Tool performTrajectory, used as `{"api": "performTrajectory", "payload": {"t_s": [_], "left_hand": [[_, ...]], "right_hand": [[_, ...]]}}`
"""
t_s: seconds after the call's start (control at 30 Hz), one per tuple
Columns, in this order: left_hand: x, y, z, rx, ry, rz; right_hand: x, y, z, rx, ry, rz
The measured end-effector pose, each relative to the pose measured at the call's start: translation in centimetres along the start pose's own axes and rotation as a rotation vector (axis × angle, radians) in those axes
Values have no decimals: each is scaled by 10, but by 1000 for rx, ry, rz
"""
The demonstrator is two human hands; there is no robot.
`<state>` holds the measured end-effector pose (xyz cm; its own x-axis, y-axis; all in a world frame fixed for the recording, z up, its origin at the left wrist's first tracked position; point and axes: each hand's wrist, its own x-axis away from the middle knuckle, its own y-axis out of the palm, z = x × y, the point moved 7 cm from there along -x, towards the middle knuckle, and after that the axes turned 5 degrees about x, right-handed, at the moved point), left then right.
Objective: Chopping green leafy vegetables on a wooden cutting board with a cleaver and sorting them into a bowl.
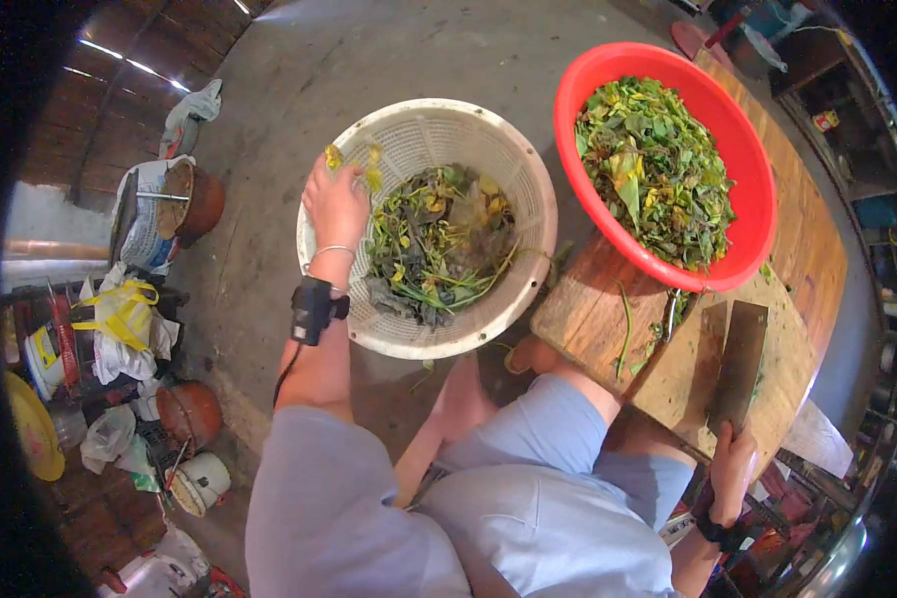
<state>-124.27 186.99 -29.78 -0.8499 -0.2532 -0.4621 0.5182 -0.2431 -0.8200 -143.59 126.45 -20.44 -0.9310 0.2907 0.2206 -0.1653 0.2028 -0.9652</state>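
Note:
My left hand (338, 200) is over the left rim of a cream plastic basket (426, 347), with yellowed leaves (374, 168) at its fingertips; whether it grips them is not plain. Wilted greens and stems (437, 243) lie in the basket. My right hand (732, 460) holds a broad-bladed cleaver (740, 359) by its handle end, the blade over a wooden chopping board (785, 374). Beyond the board, a red plastic basin (568, 149) full of chopped green and yellow leaves (650, 172) stands tilted on the wooden table (800, 194).
A long green stem (624, 321) and leaf scraps lie on the table's near part. Along the left wall stand brown pots (187, 411), a white bucket (198, 482), plastic bags (123, 329) and a yellow lid-like disc (34, 426). Crowded shelves (886, 299) line the right side.

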Motion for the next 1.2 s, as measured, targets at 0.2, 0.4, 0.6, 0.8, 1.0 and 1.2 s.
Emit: {"api": "performTrajectory", "payload": {"t_s": [0.2, 0.4, 0.6, 0.8, 1.0, 1.2], "left_hand": [[63, 53, 70, 307, 81, -683], [144, 106, 83, -84, 171, -1282], [86, 70, 82, 780, 4, -1092], [47, 47, 43, 818, -235, -733], [141, 117, 61, 270, -75, -1376], [157, 134, 64, 176, 68, -1246]], "right_hand": [[-1, 0, 0, 27, 9, 5], [-3, 2, 3, 0, 30, -6], [-1, 1, 4, -12, 39, 5], [-2, 4, 10, 14, 65, -9], [-1, 0, 1, -4, 52, 2], [-1, -1, -3, -7, 52, 8]]}}
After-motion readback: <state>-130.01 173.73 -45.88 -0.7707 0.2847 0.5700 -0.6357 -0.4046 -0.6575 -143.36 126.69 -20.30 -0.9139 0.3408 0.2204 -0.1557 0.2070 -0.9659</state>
